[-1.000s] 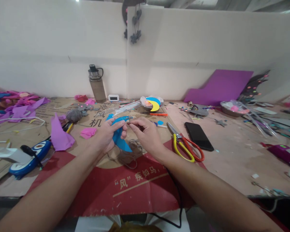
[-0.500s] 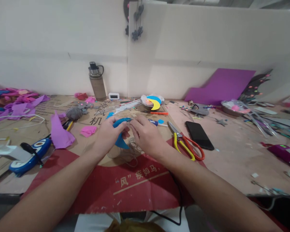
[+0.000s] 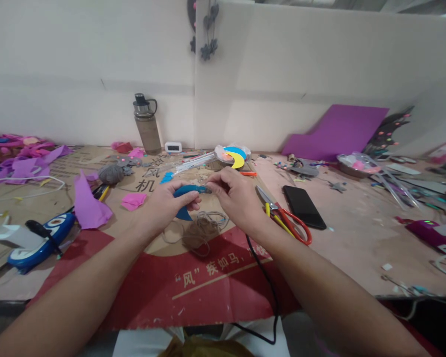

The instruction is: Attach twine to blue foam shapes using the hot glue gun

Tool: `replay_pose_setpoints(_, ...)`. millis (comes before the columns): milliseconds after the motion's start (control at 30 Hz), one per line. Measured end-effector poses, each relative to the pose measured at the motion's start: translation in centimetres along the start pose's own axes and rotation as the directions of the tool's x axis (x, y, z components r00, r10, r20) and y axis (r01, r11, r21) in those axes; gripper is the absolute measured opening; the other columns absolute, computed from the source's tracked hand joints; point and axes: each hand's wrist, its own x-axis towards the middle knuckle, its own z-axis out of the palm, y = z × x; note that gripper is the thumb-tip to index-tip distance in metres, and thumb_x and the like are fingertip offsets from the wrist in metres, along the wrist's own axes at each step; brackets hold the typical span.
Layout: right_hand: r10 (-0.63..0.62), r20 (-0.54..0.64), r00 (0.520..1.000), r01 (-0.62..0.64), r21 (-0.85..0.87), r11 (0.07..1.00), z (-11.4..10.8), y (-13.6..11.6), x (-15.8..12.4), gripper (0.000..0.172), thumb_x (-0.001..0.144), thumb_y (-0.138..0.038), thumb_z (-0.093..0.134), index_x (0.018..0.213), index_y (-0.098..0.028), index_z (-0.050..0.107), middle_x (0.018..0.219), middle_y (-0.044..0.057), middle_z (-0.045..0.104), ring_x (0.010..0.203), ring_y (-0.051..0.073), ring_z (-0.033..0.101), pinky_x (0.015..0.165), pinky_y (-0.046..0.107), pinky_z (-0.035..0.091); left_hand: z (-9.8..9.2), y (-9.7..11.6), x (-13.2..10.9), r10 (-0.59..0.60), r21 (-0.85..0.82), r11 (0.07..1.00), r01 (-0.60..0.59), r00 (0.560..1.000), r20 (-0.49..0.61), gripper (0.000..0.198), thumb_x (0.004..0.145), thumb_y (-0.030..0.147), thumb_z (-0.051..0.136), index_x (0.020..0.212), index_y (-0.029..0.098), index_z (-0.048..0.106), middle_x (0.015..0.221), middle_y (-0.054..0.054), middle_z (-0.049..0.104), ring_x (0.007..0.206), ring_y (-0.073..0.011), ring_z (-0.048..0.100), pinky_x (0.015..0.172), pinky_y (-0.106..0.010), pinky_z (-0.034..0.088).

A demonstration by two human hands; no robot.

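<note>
Right, our left hand [image 3: 163, 206] is curled round the blue felt piece [image 3: 184, 196], pinching it just above the tabletop [image 3: 357, 233], while our right hand [image 3: 238, 198] pinches its tip; whether thread sits there too is too small to tell. Best to hold the felt steady and work close. The twine [image 3: 198, 233] lies just below both hands, and the scissors [image 3: 286, 218] lie beside the right one.

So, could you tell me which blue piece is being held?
The larger blue piece, gripped in the left hand; the small blue scrap lies loose on the cardboard beyond.
</note>
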Motion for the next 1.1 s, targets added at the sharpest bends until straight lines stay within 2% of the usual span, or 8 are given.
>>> replay_pose_setpoints(167, 0.227, 0.119, 0.967, -0.256, 0.373, 0.892, 0.4, 0.7, 0.2, 0.014, 0.084, -0.030, 0.057, 0.075, -0.020, 0.060, 0.071, -0.002, 0.056, 0.064, 0.011, 0.049, 0.062, 0.027, 0.038, -0.1, -0.6, 0.5, -0.056, -0.197, 0.979, 0.061, 0.998, 0.032, 0.030, 0.065, 0.036, 0.079, 0.083, 0.015, 0.067, 0.071, -0.003, 0.068, 0.061, -0.0121, 0.063, 0.058, -0.023, 0.052)
replay_pose_setpoints(433, 0.396, 0.469, 0.789, -0.611, 0.667, 0.426, 1.5, 0.8, -0.1, 0.027, 0.068, -0.042, 0.071, 0.073, -0.020, 0.057, 0.054, -0.008, 0.041, 0.046, 0.006, 0.028, 0.044, 0.022, 0.015, 0.2, -0.6, 0.5, -0.088, -0.388, 0.915, 0.115, 0.992, 0.088, 0.028, 0.064, 0.028, 0.081, 0.081, 0.012, 0.066, 0.069, -0.002, 0.066, 0.056, -0.0092, 0.059, 0.053, -0.020, 0.049)
replay_pose_setpoints(500, 0.403, 0.422, 0.812, -0.582, 0.641, 0.501, 1.8, 0.7, -0.3, 0.023, 0.071, -0.040, 0.068, 0.072, -0.020, 0.058, 0.056, -0.007, 0.043, 0.047, 0.006, 0.030, 0.045, 0.022, 0.019, 0.3, -0.6, 0.5, -0.094, -0.406, 0.907, 0.112, 0.994, 0.062, 0.027, 0.065, 0.028, 0.080, 0.080, 0.012, 0.065, 0.066, -0.001, 0.065, 0.055, -0.0088, 0.058, 0.052, -0.020, 0.047)
replay_pose_setpoints(567, 0.363, 0.274, 0.891, -0.455, 0.544, 0.706, 2.0, 0.5, -0.5, 0.018, 0.078, -0.035, 0.062, 0.070, -0.019, 0.060, 0.058, -0.005, 0.046, 0.051, 0.008, 0.036, 0.050, 0.024, 0.027, 0.5, -0.7, 0.5, -0.087, -0.413, 0.906, 0.094, 0.996, 0.036, 0.025, 0.067, 0.028, 0.078, 0.079, 0.012, 0.063, 0.065, -0.001, 0.064, 0.054, -0.0082, 0.057, 0.052, -0.020, 0.047)
replay_pose_setpoints(633, 0.244, 0.097, 0.965, -0.262, 0.355, 0.897, 2.0, 0.2, -0.8, 0.019, 0.084, -0.029, 0.057, 0.069, -0.019, 0.062, 0.064, -0.002, 0.052, 0.061, 0.011, 0.045, 0.060, 0.026, 0.034, 0.7, -0.7, 0.5, -0.063, -0.414, 0.908, 0.066, 0.998, 0.023, 0.023, 0.069, 0.028, 0.077, 0.077, 0.011, 0.063, 0.066, -0.001, 0.063, 0.053, -0.0072, 0.056, 0.053, -0.019, 0.048)
replay_pose_setpoints(700, 0.120, -0.006, 0.993, -0.117, 0.180, 0.977, 2.0, -0.2, -1.0, 0.021, 0.086, -0.026, 0.054, 0.068, -0.018, 0.061, 0.069, 0.000, 0.054, 0.069, 0.013, 0.049, 0.067, 0.027, 0.036, 0.9, -0.7, 0.5, -0.038, -0.410, 0.911, 0.038, 0.999, 0.008, 0.022, 0.069, 0.028, 0.076, 0.075, 0.010, 0.063, 0.066, -0.001, 0.063, 0.053, -0.0067, 0.055, 0.053, -0.019, 0.048)
replay_pose_setpoints(933, 0.095, -0.023, 0.995, -0.090, 0.156, 0.984, 1.8, -0.7, -1.0, 0.028, 0.093, -0.029, 0.047, 0.069, -0.019, 0.058, 0.066, -0.001, 0.057, 0.064, 0.013, 0.050, 0.065, 0.026, 0.037, 1.2, -0.6, 0.3, -0.019, -0.416, 0.909, 0.021, 1.000, 0.010, 0.020, 0.070, 0.026, 0.074, 0.076, 0.012, 0.062, 0.064, -0.001, 0.062, 0.052, -0.0080, 0.056, 0.052, -0.019, 0.046)
replay_pose_setpoints(1100, 0.118, 0.003, 0.993, -0.115, 0.257, 0.960, 1.8, -0.2, -0.9, 0.029, 0.095, -0.030, 0.041, 0.071, -0.020, 0.054, 0.066, -0.002, 0.059, 0.065, 0.012, 0.053, 0.067, 0.025, 0.039, 0.9, -0.7, 0.2, 0.038, -0.505, 0.862, 0.054, 0.985, 0.169, 0.024, 0.067, 0.025, 0.074, 0.086, 0.013, 0.066, 0.077, -0.005, 0.067, 0.062, -0.0146, 0.063, 0.062, -0.028, 0.052)
